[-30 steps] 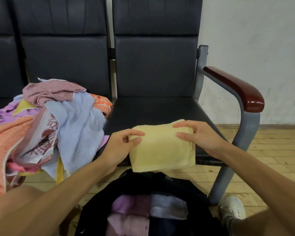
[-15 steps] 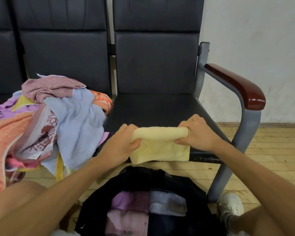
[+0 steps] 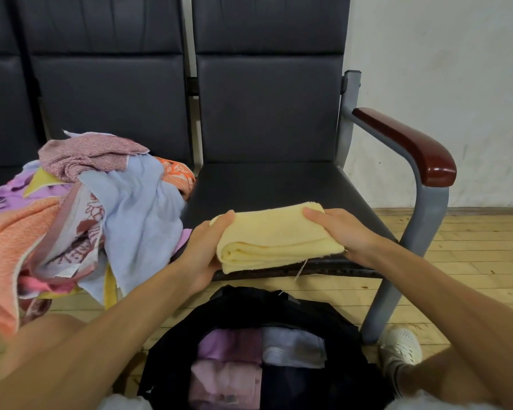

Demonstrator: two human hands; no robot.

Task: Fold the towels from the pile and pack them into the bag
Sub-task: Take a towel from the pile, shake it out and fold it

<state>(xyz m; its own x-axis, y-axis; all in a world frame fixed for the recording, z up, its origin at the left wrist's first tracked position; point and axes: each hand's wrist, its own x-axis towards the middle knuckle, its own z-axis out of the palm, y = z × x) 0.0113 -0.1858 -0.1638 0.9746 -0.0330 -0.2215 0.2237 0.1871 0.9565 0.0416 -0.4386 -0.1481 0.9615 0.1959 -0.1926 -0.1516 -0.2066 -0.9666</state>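
A pale yellow towel [image 3: 274, 236], folded into a thick flat bundle, is held level over the front edge of the right seat. My left hand [image 3: 205, 250] grips its left end, thumb on top. My right hand [image 3: 342, 229] grips its right end, fingers lying across the top. Below, on the floor between my legs, an open black bag [image 3: 282, 309] holds folded purple, pink and light blue towels. The unfolded towel pile [image 3: 80, 217] lies heaped on the left seat, with a blue towel hanging off its front.
A row of dark padded seats [image 3: 267, 184] stands against a white wall. A grey metal frame with a red-brown armrest [image 3: 409, 146] borders the right seat. My white shoe [image 3: 402, 349] rests on the wooden floor beside the bag.
The yellow towel hung flat a second ago, was folded over between both hands, and now lies as a thick horizontal bundle held at both ends.
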